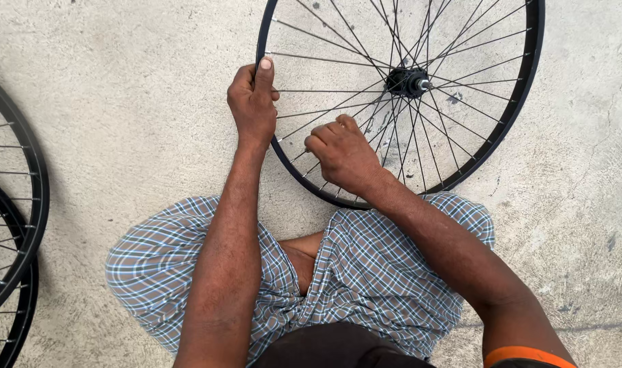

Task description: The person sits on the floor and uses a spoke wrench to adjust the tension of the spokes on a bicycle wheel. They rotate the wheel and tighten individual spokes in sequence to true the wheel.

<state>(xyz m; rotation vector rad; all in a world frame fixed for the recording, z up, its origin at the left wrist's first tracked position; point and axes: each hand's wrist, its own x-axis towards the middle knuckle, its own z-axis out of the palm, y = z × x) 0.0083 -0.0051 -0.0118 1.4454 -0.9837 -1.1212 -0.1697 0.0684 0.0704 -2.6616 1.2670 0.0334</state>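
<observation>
Both hands [254, 102] on seemingly upright wheel [522, 88]

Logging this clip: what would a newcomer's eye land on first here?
A black spoked bicycle wheel stands on the concrete floor at top centre. The left hand grips its rim, and the right hand is curled among the spokes. Two more wheels lie at the left edge.

Rim [529, 88] looks like black metal, kinda satin, with thin shiny steel spokes [324, 60] and a dark metal hub [408, 82]. Floor [120, 88] is rough, matt concrete; the shorts [365, 272] are soft checked cloth.
</observation>
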